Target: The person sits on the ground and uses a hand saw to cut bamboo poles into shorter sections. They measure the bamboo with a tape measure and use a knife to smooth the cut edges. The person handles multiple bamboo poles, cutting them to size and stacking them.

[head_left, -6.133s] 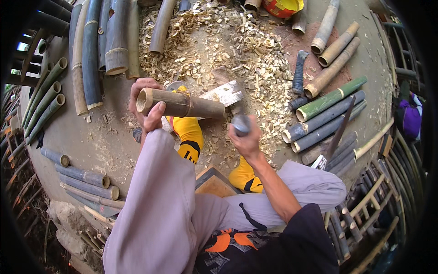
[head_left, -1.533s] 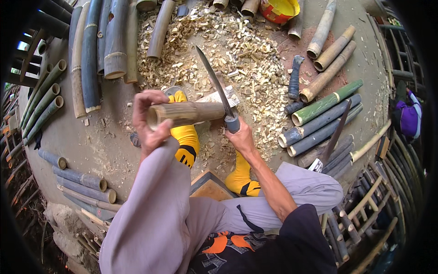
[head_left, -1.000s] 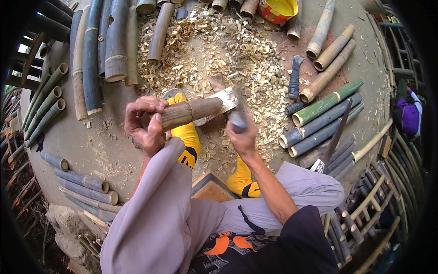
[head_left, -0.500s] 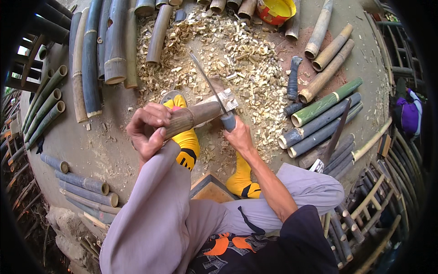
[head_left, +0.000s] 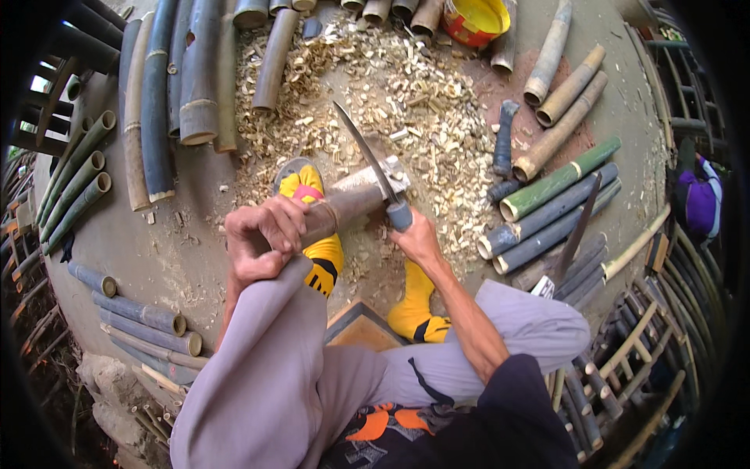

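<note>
My left hand (head_left: 266,234) is closed round the near end of a brown bamboo tube (head_left: 344,213), just beyond my raised left knee. The tube slants away to the right, its far end by a pale, chopped wooden block (head_left: 397,173). In my right hand (head_left: 416,238) is the dark handle of a machete (head_left: 366,151). Its curved blade points up and to the left, crossing the far end of the tube; whether it touches cannot be told. My feet in yellow socks (head_left: 326,254) rest on either side of the work.
Wood chips (head_left: 437,117) cover the ground ahead. Long bamboo poles (head_left: 199,94) lie at the far left, and cut lengths, one green (head_left: 558,178), at the right. A yellow and red bucket (head_left: 476,22) stands at the back. Beside my right knee is a saw (head_left: 578,227).
The machete's blade has turned a little, its tip slightly lower and further right. My left hand has rolled over the bamboo tube and shifted slightly right. My right hand has moved a little right and down.
</note>
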`<state>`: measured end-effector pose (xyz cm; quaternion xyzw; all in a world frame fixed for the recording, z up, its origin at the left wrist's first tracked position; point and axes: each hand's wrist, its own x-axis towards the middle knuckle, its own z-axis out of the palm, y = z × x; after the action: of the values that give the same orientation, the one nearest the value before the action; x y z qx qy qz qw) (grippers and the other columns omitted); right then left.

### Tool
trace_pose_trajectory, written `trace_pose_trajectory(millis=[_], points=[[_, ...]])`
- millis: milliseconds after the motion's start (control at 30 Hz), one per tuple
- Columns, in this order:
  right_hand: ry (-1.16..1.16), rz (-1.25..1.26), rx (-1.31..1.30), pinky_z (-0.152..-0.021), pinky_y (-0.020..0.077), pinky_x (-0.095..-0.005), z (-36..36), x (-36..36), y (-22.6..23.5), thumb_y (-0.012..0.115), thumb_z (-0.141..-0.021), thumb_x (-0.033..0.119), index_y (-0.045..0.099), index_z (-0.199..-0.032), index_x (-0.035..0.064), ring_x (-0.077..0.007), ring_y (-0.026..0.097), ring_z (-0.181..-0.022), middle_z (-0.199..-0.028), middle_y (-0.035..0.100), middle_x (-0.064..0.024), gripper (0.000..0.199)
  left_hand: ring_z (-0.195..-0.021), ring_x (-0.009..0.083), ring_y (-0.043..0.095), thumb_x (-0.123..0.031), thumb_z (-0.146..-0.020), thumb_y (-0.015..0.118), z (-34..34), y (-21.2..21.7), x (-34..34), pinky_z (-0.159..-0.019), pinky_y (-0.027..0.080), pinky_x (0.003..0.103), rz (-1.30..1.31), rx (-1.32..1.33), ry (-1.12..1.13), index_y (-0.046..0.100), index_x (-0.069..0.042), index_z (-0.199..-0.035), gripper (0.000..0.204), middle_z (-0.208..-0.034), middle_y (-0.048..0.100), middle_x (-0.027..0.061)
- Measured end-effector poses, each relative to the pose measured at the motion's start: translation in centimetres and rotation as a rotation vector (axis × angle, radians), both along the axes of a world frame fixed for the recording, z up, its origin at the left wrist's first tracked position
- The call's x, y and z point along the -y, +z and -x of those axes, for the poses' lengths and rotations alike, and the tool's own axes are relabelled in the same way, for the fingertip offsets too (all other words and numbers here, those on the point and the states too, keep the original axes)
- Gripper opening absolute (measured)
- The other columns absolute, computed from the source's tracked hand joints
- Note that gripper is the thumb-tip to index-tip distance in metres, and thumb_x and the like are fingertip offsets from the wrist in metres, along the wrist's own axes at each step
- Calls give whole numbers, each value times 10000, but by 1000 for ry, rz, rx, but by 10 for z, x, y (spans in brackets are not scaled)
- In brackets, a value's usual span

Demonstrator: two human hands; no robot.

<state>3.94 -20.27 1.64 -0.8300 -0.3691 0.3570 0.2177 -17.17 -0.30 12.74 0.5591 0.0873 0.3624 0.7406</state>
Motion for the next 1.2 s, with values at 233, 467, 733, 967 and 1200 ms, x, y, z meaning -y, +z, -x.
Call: trace_pose_trajectory(millis=[233, 467, 733, 967, 1200], points=[[-291, -309, -323, -711, 529, -406, 13, -10, 46, 701, -674, 129, 599, -982, -10, -291, 675, -764, -815, 672, -173, 353, -769, 217, 580, -100, -593, 627, 7, -2, -4, -939, 436, 432, -43, -47, -127, 563, -79, -590, 68, -637, 633, 80], [-98, -48, -353, -696, 519, -395, -2, -12, 40, 705, -740, 195, 575, -1076, 14, -304, 652, -748, -843, 658, -170, 403, -880, 163, 553, -323, -796, 640, -1, 49, -4, -829, 434, 301, -45, -572, 109, 606, -3, -1005, 384, -879, 590, 60], [-227, -294, -254, -601, 500, -389, 0, -6, 114, 680, -752, 180, 492, -1006, 2, -282, 633, -650, -775, 628, -159, 363, -837, 146, 553, -296, -834, 595, -9, 82, -30, -705, 449, 268, 126, -1329, -420, 562, 0, -1108, 405, -910, 598, 90], [-53, -364, -228, -588, 515, -408, 55, 35, 132, 645, -769, 113, 453, -1061, 20, -314, 659, -657, -732, 618, -183, 362, -660, 208, 595, -415, -956, 435, -33, 71, 24, -545, 503, 306, 981, -1172, -196, 518, -61, -1118, 398, -829, 579, 122], [142, -407, -171, -611, 509, -454, 82, 52, 136, 684, -731, 73, 460, -1085, 17, -421, 645, -750, -783, 627, -223, 423, -649, 254, 555, -431, -963, 392, 4, 44, 106, -504, 426, 325, 1459, -765, -48, 510, -93, -1120, 392, -868, 586, 127]])
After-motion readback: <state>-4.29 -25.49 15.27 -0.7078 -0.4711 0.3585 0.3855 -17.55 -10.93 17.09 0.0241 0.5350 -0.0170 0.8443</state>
